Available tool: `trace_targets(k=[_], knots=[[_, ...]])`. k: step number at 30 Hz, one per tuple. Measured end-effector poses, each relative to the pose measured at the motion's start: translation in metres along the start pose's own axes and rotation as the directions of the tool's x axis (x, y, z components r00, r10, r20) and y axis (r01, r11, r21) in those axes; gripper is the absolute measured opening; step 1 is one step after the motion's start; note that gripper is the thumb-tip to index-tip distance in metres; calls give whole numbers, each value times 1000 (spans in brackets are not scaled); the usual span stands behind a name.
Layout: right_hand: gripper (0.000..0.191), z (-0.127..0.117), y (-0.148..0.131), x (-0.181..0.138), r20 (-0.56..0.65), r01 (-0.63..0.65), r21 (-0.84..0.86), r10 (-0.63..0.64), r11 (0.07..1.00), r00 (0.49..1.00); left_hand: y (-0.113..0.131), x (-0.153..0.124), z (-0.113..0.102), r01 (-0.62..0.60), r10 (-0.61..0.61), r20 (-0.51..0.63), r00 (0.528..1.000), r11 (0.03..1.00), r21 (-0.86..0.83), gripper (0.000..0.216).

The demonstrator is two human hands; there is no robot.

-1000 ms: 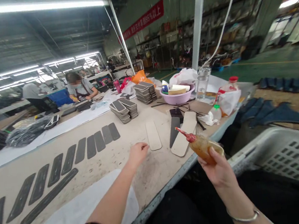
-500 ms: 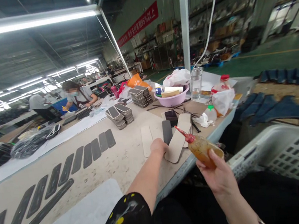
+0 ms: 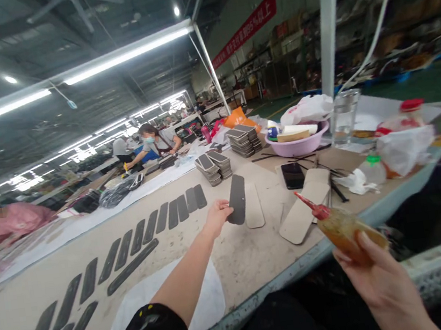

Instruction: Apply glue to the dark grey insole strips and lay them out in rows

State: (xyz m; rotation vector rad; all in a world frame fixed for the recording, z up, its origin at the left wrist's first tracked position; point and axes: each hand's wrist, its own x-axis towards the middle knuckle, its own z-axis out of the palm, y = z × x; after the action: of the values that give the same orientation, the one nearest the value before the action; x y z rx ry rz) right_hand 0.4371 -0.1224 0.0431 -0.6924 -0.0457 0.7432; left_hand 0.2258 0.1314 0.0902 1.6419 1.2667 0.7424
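Note:
My left hand (image 3: 218, 216) pinches a dark grey rounded strip (image 3: 237, 202) by its lower left edge, tilted above the table. Right beside that strip lies a pale beige strip (image 3: 254, 206). In my right hand (image 3: 374, 266) is a squeeze bottle (image 3: 346, 227) of amber liquid with a red nozzle, pointing up and left; the fingers wrap round its body. Left of the nozzle are overlapping beige pieces (image 3: 303, 219). Several dark strips (image 3: 144, 234) lie in a slanting row across the table (image 3: 189, 234) on the left.
Stacks of strips (image 3: 213, 167) stand farther back. A black phone (image 3: 293, 175), a purple basin (image 3: 299, 146), a glass of water (image 3: 344, 119) and a bagged red-capped bottle (image 3: 403, 135) sit to the right. Co-workers (image 3: 156, 141) are across the table. White paper (image 3: 204, 291) lies near the front edge.
My left hand has picked up the dark strip from beside the beige pieces and carried it left, past the pale strip. The view has turned left; my right hand still holds the bottle.

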Motion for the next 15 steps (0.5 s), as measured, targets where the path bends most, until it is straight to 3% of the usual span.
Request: trace_targets(k=[4,7,11,15], knots=[[39,0,5,2,-72,-25,-29,23,999,997,-17,-28,-60,-2,-8,-65,998,989,-149,38],[41,5,10,0,-19,-24,-37,23,999,1000,-25,-42,-78,-20,5,-64,998,971,-238,39],[42,12,18,-5,17,-27,-29,28,999,999,-22,-38,-66,-54,59,3,998,940,-337,38],[34,8,16,-10,60,25,-60,-21,998,998,-1,-22,-27,-85,127,75,989,905,-418,38]])
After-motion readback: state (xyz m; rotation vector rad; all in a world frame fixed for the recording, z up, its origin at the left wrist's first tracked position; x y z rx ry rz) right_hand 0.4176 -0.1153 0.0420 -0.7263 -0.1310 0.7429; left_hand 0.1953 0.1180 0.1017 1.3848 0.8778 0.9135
